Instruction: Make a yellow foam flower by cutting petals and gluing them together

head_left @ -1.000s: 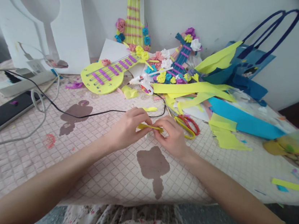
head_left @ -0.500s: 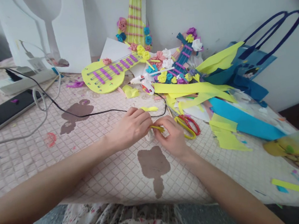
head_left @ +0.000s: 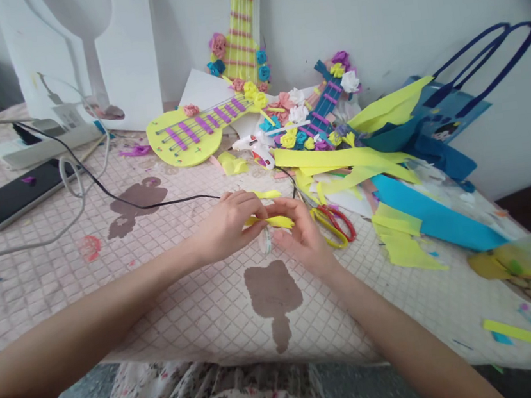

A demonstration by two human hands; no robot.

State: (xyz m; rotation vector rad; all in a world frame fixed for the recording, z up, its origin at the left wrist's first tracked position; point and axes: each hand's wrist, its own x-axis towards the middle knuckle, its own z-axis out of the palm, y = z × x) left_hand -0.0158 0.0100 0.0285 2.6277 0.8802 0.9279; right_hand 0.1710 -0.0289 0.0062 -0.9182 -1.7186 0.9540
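Note:
My left hand point(head_left: 233, 223) is closed on one end of a small yellow paper strip point(head_left: 278, 222) above the table. The fingers of my right hand point(head_left: 302, 233) are apart and curve around the strip's other end, thumb below it. Under the strip, between my hands, a small clear roll point(head_left: 265, 241) shows. Another yellow piece point(head_left: 267, 194) lies just beyond my fingers. Red scissors point(head_left: 343, 220) and a yellow-handled pair point(head_left: 330, 233) lie to the right of my right hand.
A white glue gun point(head_left: 262, 151) lies behind my hands, near a yellow paper guitar point(head_left: 185, 138). Yellow crepe strips point(head_left: 337, 154) and a blue strip point(head_left: 436, 210) spread right. A phone point(head_left: 13, 194) and power strip point(head_left: 41, 146) are at left, with a black cable point(head_left: 164, 204).
The fingers of my right hand have spread and loosened from the yellow strip. More of the strip now shows between my hands. My left hand has shifted slightly left.

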